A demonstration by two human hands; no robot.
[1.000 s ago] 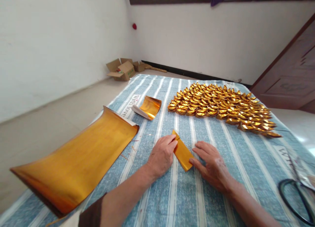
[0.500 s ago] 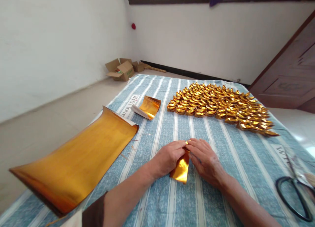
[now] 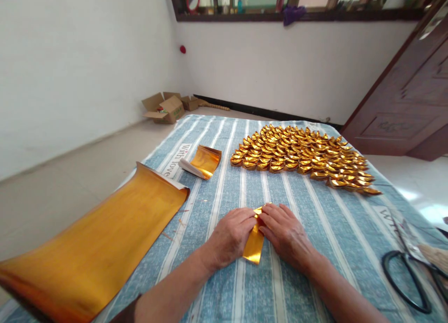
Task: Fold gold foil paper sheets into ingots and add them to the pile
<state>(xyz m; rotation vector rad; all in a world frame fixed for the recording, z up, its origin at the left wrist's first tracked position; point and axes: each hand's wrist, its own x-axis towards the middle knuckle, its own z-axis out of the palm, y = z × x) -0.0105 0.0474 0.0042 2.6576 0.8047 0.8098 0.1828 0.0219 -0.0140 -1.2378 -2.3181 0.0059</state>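
Two bare hands meet over a gold strip (image 3: 254, 249) at the near middle of a striped cloth (image 3: 297, 295). The left hand (image 3: 234, 236) is clamped on the strip's left side, its fingers bent together near the far end. The right hand (image 3: 289, 232) is closed on the same far end from the right, fingers curled over it and thumb tucked beneath. Both sets of fingertips are close together; whether they touch is hard to tell. The strip's near end sticks out between the hands, pointing toward the near edge, and a bit of its bright far end shows above the fingers. To the far right, many folded gold shapes (image 3: 297, 155) sit packed in rows on the cloth. Left of them lies a small gold stack (image 3: 208, 162), curled, its pale underside showing along one edge. A large gold sheet (image 3: 94, 248) spreads over the near left, its far end curling up just beside the printed words (image 3: 177, 159). At the near right, scissors (image 3: 414, 253) with black handles rest on the cloth. Beyond the cloth, at the far left, an open carton (image 3: 173, 110) stands on the floor (image 3: 70, 169) by the wall.
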